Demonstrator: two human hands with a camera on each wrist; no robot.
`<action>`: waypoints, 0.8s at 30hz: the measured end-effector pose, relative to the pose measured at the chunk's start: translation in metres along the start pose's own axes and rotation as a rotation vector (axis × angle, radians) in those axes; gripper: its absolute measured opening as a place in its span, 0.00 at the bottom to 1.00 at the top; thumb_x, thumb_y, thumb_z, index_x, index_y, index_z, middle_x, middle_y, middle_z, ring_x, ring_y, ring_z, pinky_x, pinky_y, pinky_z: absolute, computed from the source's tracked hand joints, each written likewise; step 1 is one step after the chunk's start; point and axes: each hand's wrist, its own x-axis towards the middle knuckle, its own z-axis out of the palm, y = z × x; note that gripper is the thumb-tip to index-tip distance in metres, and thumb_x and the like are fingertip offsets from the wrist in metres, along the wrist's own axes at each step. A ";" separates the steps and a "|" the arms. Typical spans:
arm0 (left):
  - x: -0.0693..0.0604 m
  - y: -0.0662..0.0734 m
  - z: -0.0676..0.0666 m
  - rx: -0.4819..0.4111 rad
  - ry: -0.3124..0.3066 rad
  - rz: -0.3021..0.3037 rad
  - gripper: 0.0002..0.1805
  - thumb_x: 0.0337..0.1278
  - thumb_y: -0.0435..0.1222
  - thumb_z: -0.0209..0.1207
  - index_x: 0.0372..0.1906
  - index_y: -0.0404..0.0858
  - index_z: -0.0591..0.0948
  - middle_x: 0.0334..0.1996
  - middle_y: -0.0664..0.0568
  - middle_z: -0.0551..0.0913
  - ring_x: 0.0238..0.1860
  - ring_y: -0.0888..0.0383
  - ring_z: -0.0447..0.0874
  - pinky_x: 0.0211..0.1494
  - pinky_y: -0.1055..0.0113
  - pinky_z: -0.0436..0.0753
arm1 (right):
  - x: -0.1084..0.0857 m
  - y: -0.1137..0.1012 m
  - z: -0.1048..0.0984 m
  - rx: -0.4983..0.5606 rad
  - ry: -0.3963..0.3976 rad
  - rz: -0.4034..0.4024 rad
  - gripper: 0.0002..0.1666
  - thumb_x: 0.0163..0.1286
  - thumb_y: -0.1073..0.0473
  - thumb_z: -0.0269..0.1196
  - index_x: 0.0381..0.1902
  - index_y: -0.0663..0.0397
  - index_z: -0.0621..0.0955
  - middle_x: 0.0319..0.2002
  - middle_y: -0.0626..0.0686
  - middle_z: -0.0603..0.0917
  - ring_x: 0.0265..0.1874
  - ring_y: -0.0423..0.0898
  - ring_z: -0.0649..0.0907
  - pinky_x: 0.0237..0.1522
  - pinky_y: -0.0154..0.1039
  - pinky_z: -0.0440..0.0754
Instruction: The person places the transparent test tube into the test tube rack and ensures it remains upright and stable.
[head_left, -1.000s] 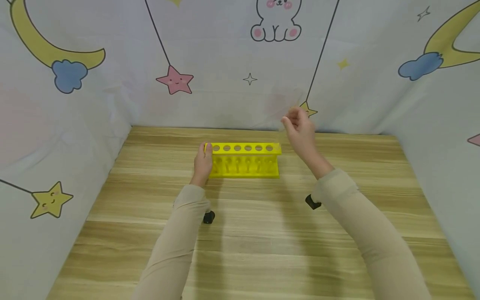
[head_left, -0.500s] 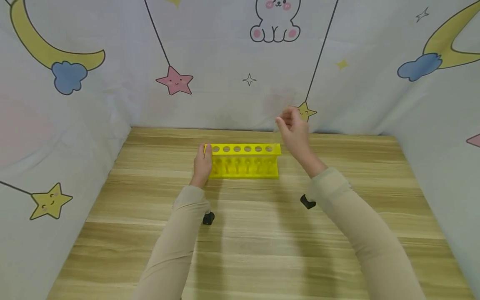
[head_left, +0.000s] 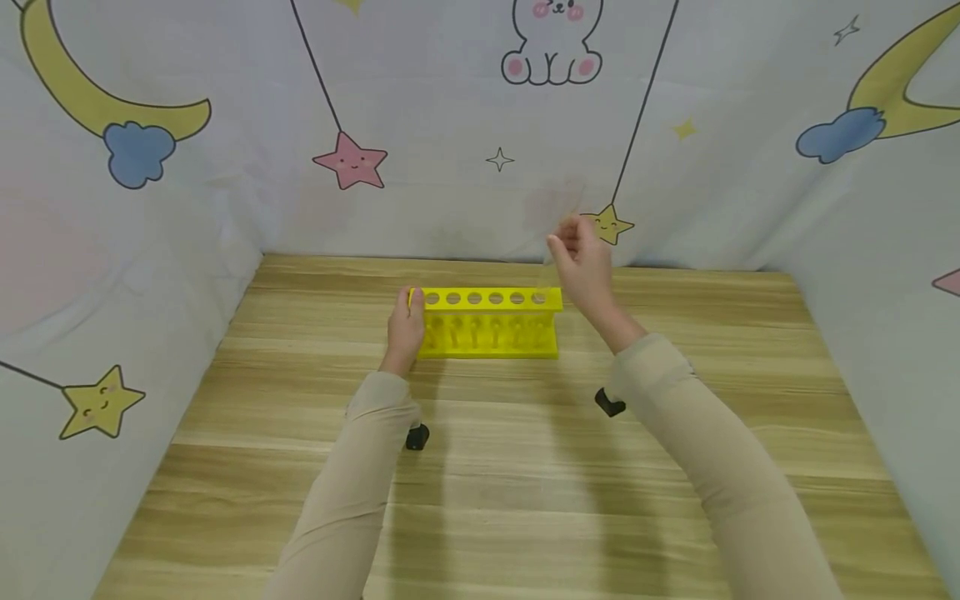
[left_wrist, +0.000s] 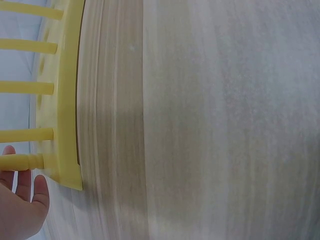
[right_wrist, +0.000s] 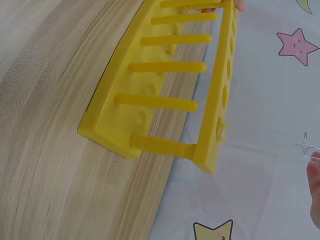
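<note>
On the bench (head_left: 495,500), toward its far edge, stands a yellow rack (head_left: 485,340), its left end held by the left hand (head_left: 405,325); that grip is closed about the end post (left_wrist: 20,162). The right hand (head_left: 587,262) has shifted a little leftward over the last second, and with it the clear tube (right_wrist: 270,141) pinched in its fingers: the lower tip, which was just right of the end hole (head_left: 539,297), is now at it. Tube and hole thus look nearly matched, though the tube leans, top to the right. Whether the tip is inside or just above the rim I cannot tell. The rack and left hand have stayed put. A row of pegs (right_wrist: 157,101) rises from the rack's base, below the level of the holes. Small black pieces sit by the inner sides of the left sleeve (head_left: 330,500) and right sleeve (head_left: 738,475). Nothing visible blocks the hole; the hindrance is sight, since the tube almost vanishes against the pale printed cloth (head_left: 450,217) behind.
</note>
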 end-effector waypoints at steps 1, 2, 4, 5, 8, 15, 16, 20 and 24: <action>0.000 0.000 0.000 -0.001 -0.001 0.000 0.29 0.64 0.54 0.32 0.62 0.39 0.59 0.60 0.41 0.65 0.61 0.46 0.62 0.63 0.53 0.63 | 0.000 0.000 0.000 -0.004 -0.004 0.006 0.12 0.63 0.62 0.55 0.40 0.66 0.70 0.35 0.60 0.77 0.37 0.50 0.80 0.40 0.38 0.80; 0.000 0.001 0.000 -0.002 -0.003 0.000 0.29 0.64 0.54 0.32 0.62 0.39 0.59 0.60 0.41 0.65 0.61 0.46 0.62 0.63 0.52 0.63 | 0.000 0.001 0.001 -0.008 -0.008 0.010 0.11 0.63 0.62 0.55 0.40 0.65 0.70 0.35 0.60 0.77 0.37 0.50 0.80 0.40 0.38 0.80; -0.001 0.001 0.000 -0.004 -0.001 -0.002 0.29 0.65 0.54 0.32 0.62 0.39 0.60 0.60 0.41 0.66 0.61 0.45 0.62 0.62 0.52 0.63 | 0.000 0.001 0.002 -0.009 -0.016 0.017 0.11 0.63 0.62 0.55 0.40 0.64 0.70 0.35 0.59 0.77 0.37 0.49 0.80 0.40 0.37 0.80; -0.001 0.001 0.000 -0.005 0.001 -0.004 0.29 0.64 0.54 0.32 0.62 0.39 0.60 0.60 0.41 0.66 0.61 0.45 0.63 0.62 0.52 0.63 | 0.001 0.002 0.003 -0.012 -0.017 0.017 0.11 0.63 0.62 0.55 0.40 0.64 0.70 0.35 0.59 0.78 0.37 0.49 0.80 0.40 0.37 0.80; -0.002 0.002 -0.001 -0.008 0.004 -0.008 0.29 0.64 0.54 0.32 0.61 0.40 0.60 0.60 0.41 0.66 0.60 0.45 0.63 0.62 0.52 0.64 | 0.001 0.002 0.004 -0.018 -0.021 0.008 0.11 0.63 0.62 0.55 0.40 0.64 0.70 0.35 0.59 0.78 0.37 0.49 0.81 0.40 0.36 0.80; 0.000 0.000 0.000 -0.004 0.012 0.001 0.29 0.65 0.53 0.32 0.62 0.38 0.60 0.59 0.40 0.66 0.61 0.46 0.63 0.63 0.53 0.62 | 0.000 0.005 0.007 -0.016 -0.032 -0.002 0.12 0.63 0.61 0.55 0.40 0.64 0.69 0.34 0.59 0.78 0.36 0.49 0.81 0.39 0.37 0.80; 0.000 0.000 0.000 -0.006 0.013 0.003 0.29 0.65 0.53 0.32 0.62 0.38 0.60 0.59 0.40 0.67 0.61 0.46 0.63 0.63 0.53 0.62 | 0.000 0.005 0.007 -0.016 -0.034 -0.003 0.12 0.63 0.61 0.56 0.40 0.64 0.69 0.34 0.59 0.78 0.36 0.49 0.81 0.39 0.37 0.80; 0.000 -0.001 0.001 -0.017 0.007 0.012 0.30 0.65 0.53 0.32 0.62 0.38 0.59 0.60 0.40 0.66 0.61 0.47 0.62 0.63 0.54 0.62 | -0.001 0.006 0.007 -0.021 -0.044 -0.002 0.11 0.63 0.61 0.56 0.39 0.64 0.69 0.33 0.59 0.78 0.35 0.49 0.81 0.39 0.37 0.81; 0.000 -0.001 0.000 -0.017 0.003 0.013 0.30 0.64 0.54 0.32 0.62 0.38 0.59 0.60 0.41 0.65 0.62 0.46 0.61 0.63 0.53 0.62 | -0.001 0.007 0.007 -0.018 -0.054 0.013 0.12 0.63 0.61 0.56 0.39 0.64 0.69 0.34 0.59 0.78 0.36 0.49 0.81 0.40 0.37 0.80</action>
